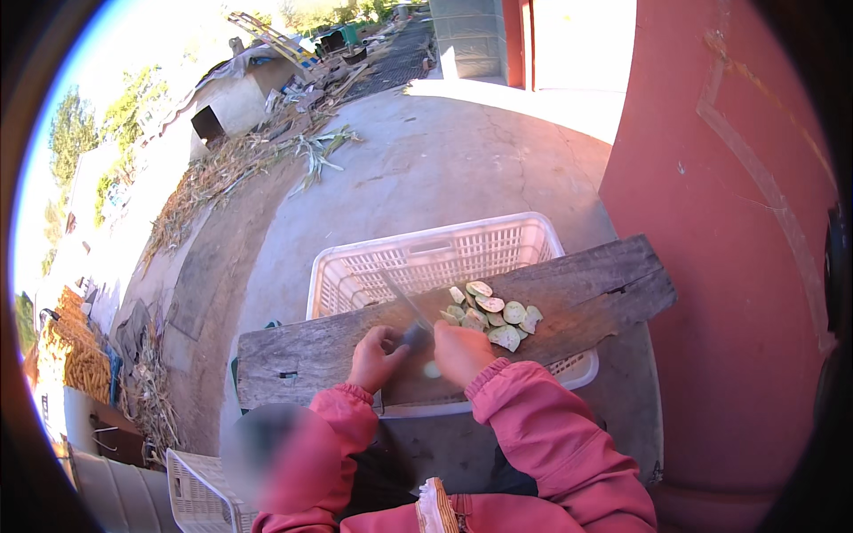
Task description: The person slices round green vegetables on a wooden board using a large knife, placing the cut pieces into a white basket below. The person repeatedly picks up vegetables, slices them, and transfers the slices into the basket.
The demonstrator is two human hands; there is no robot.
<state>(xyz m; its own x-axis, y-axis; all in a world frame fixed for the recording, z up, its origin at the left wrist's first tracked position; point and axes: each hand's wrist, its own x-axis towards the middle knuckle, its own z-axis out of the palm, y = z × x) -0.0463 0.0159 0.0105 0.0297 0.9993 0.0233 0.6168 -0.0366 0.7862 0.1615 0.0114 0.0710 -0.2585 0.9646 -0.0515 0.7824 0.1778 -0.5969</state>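
Note:
A weathered wooden plank (600, 280) lies across a white plastic crate (436, 233) in front of me. My right hand (463, 353) is closed around the handle of a knife (406, 300), whose blade points away from me and to the left. Close to its handle end, my left hand (375, 358) steadies a dark, rounded vegetable piece (417, 337), probably eggplant, against the plank. The blade runs beside this piece; whether it touches is too blurred to tell. Just right of the knife, pale eggplant slices (505, 336) with greenish rims lie in a loose heap.
At lower left stands another white plastic crate (200, 493). A red wall (720, 266) rises on the right. Concrete floor (426, 153) stretches ahead, with dry stalks (193, 193) along its left side. Corn cobs (76, 353) are piled at far left.

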